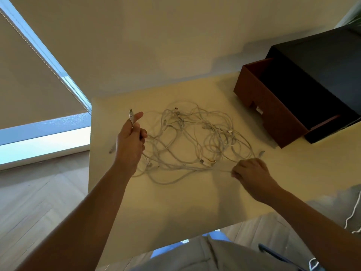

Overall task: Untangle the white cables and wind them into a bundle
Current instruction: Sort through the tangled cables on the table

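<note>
So the white cables (192, 137) are one big loose mess of loops lying in the middle of the cream counter (175, 208), with a bunch of little connectors poking out here and there. Nothing is wound up yet, it's just spaghetti.

The left hand (130, 142) is raised a bit over the left edge of the pile. Its fingers are curled around one cable end, the thumb sticks out straight, and the plug (131, 114) pokes up above the fist. The strand it holds drops back down into the tangle.

The right hand (252, 173) is down low at the near right side of the pile, knuckles up and fingers curled in, pinching a strand that runs off left into the heap. Another loose connector (261, 153) lies on the counter just beyond that hand.

On the far right of the counter there's a black box unit (322, 61) with a brown drawer (271, 106) pulled open; I can't make out what's inside, too dark. Off to the left is a wood floor (39, 202) and a window with a beige roller blind (29, 75).
</note>
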`<state>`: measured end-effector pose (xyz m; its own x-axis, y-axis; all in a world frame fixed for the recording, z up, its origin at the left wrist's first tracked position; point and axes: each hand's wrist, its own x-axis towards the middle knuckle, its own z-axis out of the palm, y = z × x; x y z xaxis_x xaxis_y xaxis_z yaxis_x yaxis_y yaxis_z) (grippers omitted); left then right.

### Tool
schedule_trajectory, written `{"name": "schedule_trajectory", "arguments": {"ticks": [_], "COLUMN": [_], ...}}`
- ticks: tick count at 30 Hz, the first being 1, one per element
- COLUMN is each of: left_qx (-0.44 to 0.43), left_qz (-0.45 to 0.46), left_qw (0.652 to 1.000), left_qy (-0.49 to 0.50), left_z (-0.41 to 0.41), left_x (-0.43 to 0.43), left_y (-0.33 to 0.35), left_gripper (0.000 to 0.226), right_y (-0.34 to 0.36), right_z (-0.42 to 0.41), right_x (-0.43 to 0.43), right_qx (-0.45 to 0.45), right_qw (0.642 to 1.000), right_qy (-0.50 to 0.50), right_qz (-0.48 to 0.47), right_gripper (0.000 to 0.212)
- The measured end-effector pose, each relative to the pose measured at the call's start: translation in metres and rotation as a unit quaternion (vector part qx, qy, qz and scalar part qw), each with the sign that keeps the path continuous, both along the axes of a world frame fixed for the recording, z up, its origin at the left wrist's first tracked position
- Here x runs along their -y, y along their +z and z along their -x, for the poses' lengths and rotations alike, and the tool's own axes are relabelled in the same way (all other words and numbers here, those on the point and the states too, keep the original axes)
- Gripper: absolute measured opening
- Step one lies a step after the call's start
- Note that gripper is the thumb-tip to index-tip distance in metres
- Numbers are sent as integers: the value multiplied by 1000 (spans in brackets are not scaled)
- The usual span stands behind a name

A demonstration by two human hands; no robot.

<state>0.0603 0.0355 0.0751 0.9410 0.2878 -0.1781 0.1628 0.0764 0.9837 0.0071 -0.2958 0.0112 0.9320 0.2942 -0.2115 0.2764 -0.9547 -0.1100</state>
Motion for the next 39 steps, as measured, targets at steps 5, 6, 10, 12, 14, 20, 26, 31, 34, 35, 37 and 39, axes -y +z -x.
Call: {"name": "schedule_trajectory", "arguments": {"ticks": [5, 6, 10, 12, 14, 20, 26, 31, 34, 35, 37, 39], "left_qx": [-10, -17, -22, -36, -53, -76, -59, -3, 25, 33, 42, 30], "left_qz": [-34, -47, -126, -134, -143, -160, -160, -91, -53, -50, -50, -65], "left_qw": [995, 991, 968, 959, 950, 938, 954, 990, 998, 998, 997, 996], "left_qy": [-95, -122, -217, -247, -273, -297, -245, -111, -27, -3, 31, 47], "left_z": [7, 9, 15, 17, 22, 29, 25, 9, 0, -1, -3, -2], "left_x": [43, 54, 94, 111, 125, 139, 137, 123, 107, 101, 93, 87], "left_y": [7, 7, -3, -7, -8, -11, 2, 27, 39, 40, 40, 35], "left_gripper": [25, 24, 25, 24, 24, 27, 28, 30, 31, 32, 33, 33], "right_y": [28, 33, 49, 54, 56, 55, 43, 22, 11, 8, 8, 14], "right_z": [-17, -21, -26, -25, -26, -34, -50, -75, -84, -87, -93, -100], "right_x": [6, 2, -16, -23, -25, -6, 19, 38, 45, 46, 46, 43], "right_qx": [-27, -34, -51, -42, -36, -49, -48, -91, -111, -102, -70, -55], "right_qw": [994, 992, 966, 957, 948, 929, 955, 967, 967, 966, 964, 946], "right_qy": [-23, -26, -32, -16, -14, -45, 16, 3, -13, -23, -43, -66], "right_qz": [-101, -122, -250, -286, -317, -363, -294, -237, -229, -236, -254, -313], "right_gripper": [29, 30, 24, 19, 20, 23, 25, 13, 13, 15, 17, 18]}}
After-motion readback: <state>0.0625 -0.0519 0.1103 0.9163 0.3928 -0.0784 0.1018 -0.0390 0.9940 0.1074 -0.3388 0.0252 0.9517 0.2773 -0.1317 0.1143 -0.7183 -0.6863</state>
